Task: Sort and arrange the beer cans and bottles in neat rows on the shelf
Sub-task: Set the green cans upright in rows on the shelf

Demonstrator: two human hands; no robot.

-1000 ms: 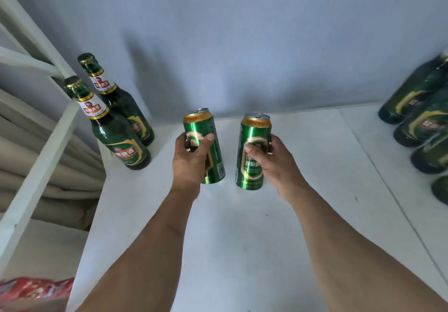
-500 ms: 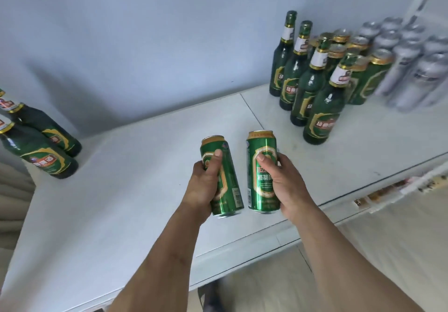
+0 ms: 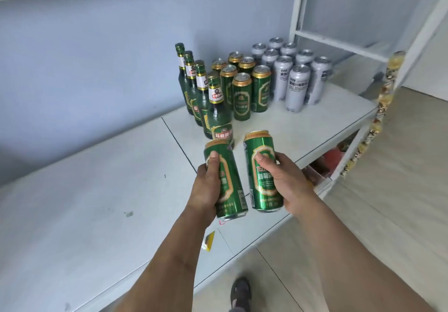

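Head view. The left hand (image 3: 208, 188) grasps a green can (image 3: 226, 180), thumb laid along its front, and holds it tilted with the top leaning left, above the white shelf (image 3: 97, 190). The right hand (image 3: 288, 185) grasps a second green can (image 3: 263, 171), thumb across its label, nearly upright. The two held cans lie side by side, close together but apart, over the front part of the shelf.

At the back right of the shelf stand three groups. Four green bottles (image 3: 194, 86) form a single row running from the wall toward the front; the nearest bottle stands just behind the left-hand can. Beside them to the right, green cans (image 3: 242, 93) with gold tops stand upright in short rows. Further right, silver cans (image 3: 291, 74) stand in rows near the white frame (image 3: 298, 8).

A yellow tag (image 3: 209, 240) hangs at the shelf's front edge. A shoe (image 3: 240, 292) shows on the floor (image 3: 375, 226) below.
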